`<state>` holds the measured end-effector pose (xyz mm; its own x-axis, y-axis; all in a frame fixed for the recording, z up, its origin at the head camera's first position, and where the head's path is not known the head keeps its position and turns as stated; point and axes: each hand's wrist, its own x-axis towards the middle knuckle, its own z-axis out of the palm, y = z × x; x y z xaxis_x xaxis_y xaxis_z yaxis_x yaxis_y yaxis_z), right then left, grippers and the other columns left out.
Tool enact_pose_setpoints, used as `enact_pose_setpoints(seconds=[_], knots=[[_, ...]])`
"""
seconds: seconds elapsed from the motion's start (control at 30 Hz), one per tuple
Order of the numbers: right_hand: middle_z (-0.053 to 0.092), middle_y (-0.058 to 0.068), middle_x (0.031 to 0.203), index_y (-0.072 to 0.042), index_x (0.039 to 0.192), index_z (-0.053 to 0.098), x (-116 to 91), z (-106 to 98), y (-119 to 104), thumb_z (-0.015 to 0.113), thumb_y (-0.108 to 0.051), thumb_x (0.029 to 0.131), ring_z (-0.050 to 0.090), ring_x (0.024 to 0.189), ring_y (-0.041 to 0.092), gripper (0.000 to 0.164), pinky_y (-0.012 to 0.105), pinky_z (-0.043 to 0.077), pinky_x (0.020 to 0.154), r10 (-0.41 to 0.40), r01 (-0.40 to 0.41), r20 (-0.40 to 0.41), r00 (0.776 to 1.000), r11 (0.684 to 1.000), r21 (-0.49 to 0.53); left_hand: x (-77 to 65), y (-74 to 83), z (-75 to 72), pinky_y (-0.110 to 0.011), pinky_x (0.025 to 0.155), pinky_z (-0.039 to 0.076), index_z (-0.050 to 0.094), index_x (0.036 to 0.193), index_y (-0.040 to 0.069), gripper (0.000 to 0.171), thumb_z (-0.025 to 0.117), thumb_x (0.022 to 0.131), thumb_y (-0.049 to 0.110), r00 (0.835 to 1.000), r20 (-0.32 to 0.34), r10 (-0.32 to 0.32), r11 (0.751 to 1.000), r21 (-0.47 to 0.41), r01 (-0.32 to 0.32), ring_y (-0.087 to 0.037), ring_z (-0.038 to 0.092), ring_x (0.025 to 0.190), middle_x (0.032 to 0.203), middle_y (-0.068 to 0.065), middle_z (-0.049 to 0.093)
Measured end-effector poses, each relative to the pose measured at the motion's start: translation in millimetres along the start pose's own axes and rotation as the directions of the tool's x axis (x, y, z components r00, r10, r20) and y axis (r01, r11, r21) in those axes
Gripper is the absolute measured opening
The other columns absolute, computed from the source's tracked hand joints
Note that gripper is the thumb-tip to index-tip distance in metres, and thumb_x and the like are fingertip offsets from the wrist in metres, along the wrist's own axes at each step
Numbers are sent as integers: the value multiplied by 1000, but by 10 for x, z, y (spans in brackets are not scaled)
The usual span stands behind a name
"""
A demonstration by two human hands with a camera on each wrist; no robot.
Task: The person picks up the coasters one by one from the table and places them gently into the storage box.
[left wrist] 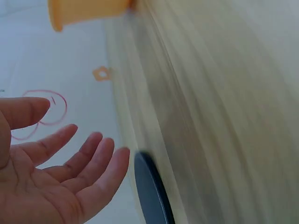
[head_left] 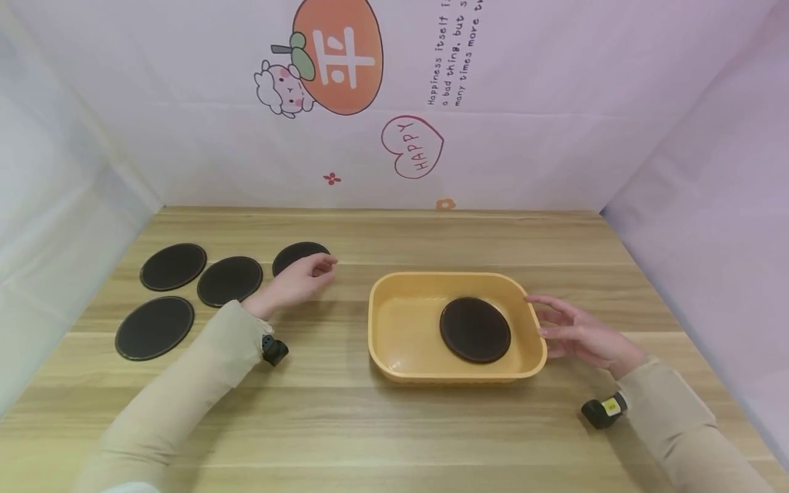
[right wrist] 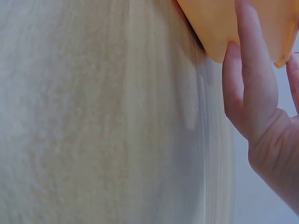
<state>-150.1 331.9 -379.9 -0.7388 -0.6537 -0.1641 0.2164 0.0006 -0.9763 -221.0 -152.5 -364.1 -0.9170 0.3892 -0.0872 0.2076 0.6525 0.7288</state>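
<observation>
A yellow rectangular basin (head_left: 403,329) stands right of the table's middle in the head view, with one round black disc (head_left: 476,330) lying flat inside. My right hand (head_left: 585,335) is at the basin's right end, its fairly straight fingers touching the rim and outer wall; the right wrist view shows these fingers (right wrist: 259,70) against the wall. Left of the basin, my left hand (head_left: 298,282) is held over the table with nothing in it, partly covering another black disc (head_left: 297,253). In the left wrist view its fingers (left wrist: 96,172) are spread and relaxed beside that disc (left wrist: 152,196).
More black discs lie flat at the left of the wooden table (head_left: 431,438): one at the back (head_left: 172,267), one beside my left forearm (head_left: 229,281) and one nearer the front (head_left: 155,329). A printed white cloth (head_left: 524,150) hangs behind the table, with pale cloth at both sides.
</observation>
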Motion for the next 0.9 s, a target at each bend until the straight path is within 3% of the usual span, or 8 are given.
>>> enact_pose_setpoints(seconds=[0.13,0.23,0.37,0.53,0.67,0.8,0.9], knots=[[48,-4,128,-30,135,41,14,5,3,41,5,96,59,111,17,52,46,54,84,4,-4,-4,1000,1000,-9,-8,-93,-115,-52,103,38,42,136,-7,43,47,99,14,1000,-25,1,997,75,1,-40,47,123,133,-29,48],[48,-6,128,-31,135,41,12,3,5,41,5,96,59,111,16,52,46,54,84,7,-7,-4,1000,1000,-11,-2,-157,-191,-56,108,31,35,141,-6,48,46,99,15,999,-12,-35,988,149,36,-44,35,132,142,-32,36],[48,-7,128,-31,134,42,7,2,-2,41,5,96,59,111,16,53,45,54,84,3,-3,2,1000,1000,-5,25,-241,-260,-64,110,17,20,149,-1,60,47,100,22,993,39,-115,969,226,103,-49,9,140,152,-33,8],[49,-6,128,-30,135,41,-3,12,-2,40,6,96,59,112,17,53,45,54,84,-13,13,13,1000,1000,15,81,-285,-281,-72,106,3,4,153,8,69,42,101,33,966,139,-219,936,309,168,-51,-17,138,152,-32,-17],[49,-4,128,-29,135,41,-15,20,2,40,6,96,59,112,18,52,46,54,85,-17,16,19,1000,999,31,144,-290,-277,-72,106,0,-1,152,8,70,38,102,37,941,203,-271,914,362,185,-53,-18,136,150,-34,-18],[49,-4,129,-29,135,41,-15,19,3,40,6,96,59,112,18,52,46,53,85,-11,11,13,1000,999,30,174,-295,-277,-72,106,-1,-2,152,5,72,38,101,37,917,244,-315,907,364,214,-55,-18,135,149,-35,-19],[49,-4,129,-28,136,40,-14,10,3,40,6,96,59,112,18,52,47,53,85,-9,8,7,1000,1000,26,194,-290,-282,-71,107,4,6,151,3,69,42,101,32,929,217,-300,906,369,206,-56,-11,136,149,-37,-13]])
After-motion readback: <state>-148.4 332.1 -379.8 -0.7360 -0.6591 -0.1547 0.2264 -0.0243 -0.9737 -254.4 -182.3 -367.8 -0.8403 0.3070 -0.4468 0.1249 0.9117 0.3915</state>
